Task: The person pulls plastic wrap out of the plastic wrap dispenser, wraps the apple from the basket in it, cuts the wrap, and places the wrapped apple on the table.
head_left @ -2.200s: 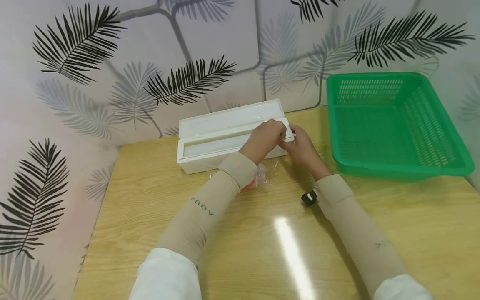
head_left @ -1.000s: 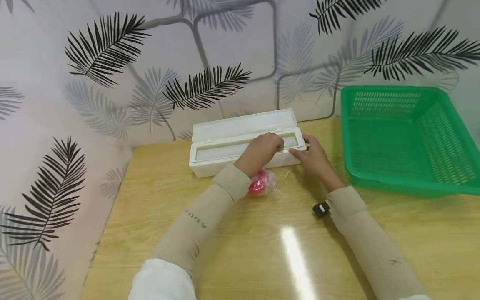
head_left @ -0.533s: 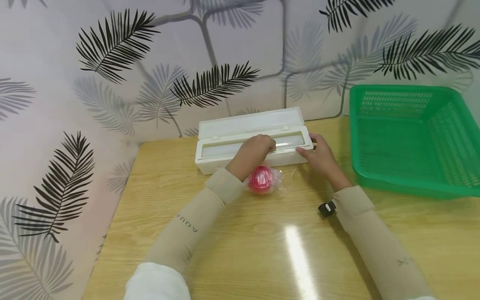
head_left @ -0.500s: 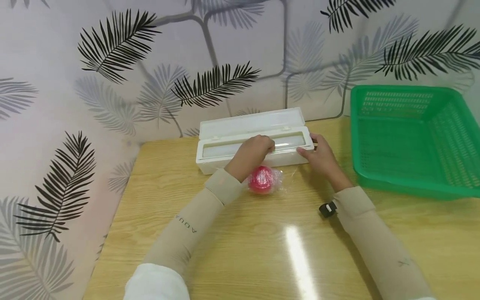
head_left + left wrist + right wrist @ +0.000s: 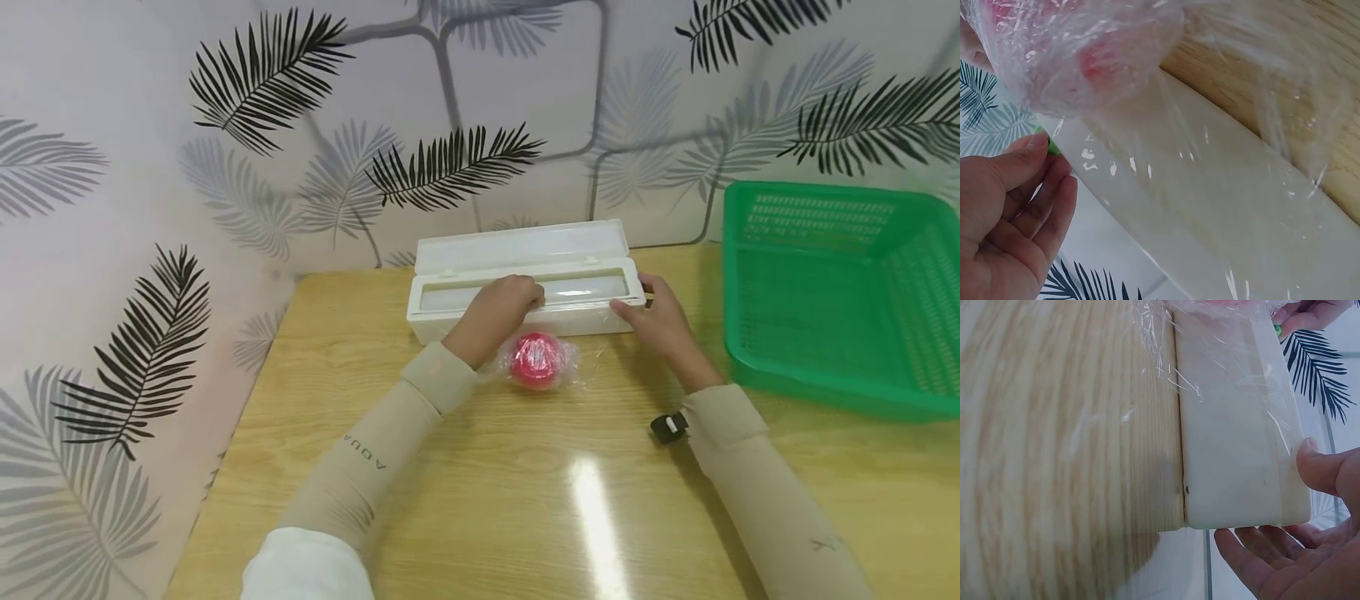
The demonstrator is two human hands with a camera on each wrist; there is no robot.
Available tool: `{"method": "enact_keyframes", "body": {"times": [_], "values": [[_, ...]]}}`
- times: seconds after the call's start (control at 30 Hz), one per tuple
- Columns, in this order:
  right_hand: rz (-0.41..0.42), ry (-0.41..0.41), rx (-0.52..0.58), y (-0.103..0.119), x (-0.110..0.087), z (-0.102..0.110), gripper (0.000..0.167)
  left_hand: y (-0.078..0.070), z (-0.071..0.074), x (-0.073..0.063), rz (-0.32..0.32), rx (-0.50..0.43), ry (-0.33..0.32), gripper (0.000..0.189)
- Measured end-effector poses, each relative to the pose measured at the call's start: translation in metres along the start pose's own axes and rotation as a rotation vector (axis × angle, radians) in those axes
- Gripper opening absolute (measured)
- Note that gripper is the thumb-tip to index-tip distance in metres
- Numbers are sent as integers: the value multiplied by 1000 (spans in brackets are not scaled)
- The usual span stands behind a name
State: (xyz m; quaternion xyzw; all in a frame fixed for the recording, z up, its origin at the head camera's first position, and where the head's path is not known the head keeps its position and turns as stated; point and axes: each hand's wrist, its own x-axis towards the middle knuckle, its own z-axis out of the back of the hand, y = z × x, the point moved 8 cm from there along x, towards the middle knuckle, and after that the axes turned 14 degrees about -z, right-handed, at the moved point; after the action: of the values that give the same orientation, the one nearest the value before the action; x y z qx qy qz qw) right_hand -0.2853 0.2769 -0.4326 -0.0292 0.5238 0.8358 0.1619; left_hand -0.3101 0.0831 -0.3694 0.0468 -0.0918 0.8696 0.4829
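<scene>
A long white cling film dispenser [image 5: 592, 322] lies at the table's back edge, lid [image 5: 525, 247] tilted up and film roll [image 5: 588, 289] inside. My left hand [image 5: 498, 310] is at the middle of its front top edge. In the left wrist view, thumb and fingers pinch a small green slide cutter [image 5: 1052, 147] at that edge. My right hand [image 5: 663, 323] grips the dispenser's right end, thumb on the front top edge and fingers around the end. In front sits a round red object [image 5: 536, 362] bundled in clear cling film; its kind is hidden by the wrapping.
A green perforated plastic basket [image 5: 832, 383] stands to the right of the dispenser. Behind rises a wall covering with a leaf pattern [image 5: 457, 171]. The wooden table [image 5: 510, 500] reaches toward me, with a bright light reflection on it.
My left hand has slid left along the dispenser's front edge, away from my right hand, uncovering the red object. The right hand keeps its hold on the end. The head view has shifted.
</scene>
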Motion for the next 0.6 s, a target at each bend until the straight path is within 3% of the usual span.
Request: {"method": "enact_keyframes", "body": {"times": [0.27, 0.6], "values": [[-8, 5, 5, -1, -1, 3, 72, 8, 1, -8, -35, -16, -24, 34], [-5, 9, 13, 0, -1, 0, 72, 18, 4, -23, -13, -25, -10, 27]]}}
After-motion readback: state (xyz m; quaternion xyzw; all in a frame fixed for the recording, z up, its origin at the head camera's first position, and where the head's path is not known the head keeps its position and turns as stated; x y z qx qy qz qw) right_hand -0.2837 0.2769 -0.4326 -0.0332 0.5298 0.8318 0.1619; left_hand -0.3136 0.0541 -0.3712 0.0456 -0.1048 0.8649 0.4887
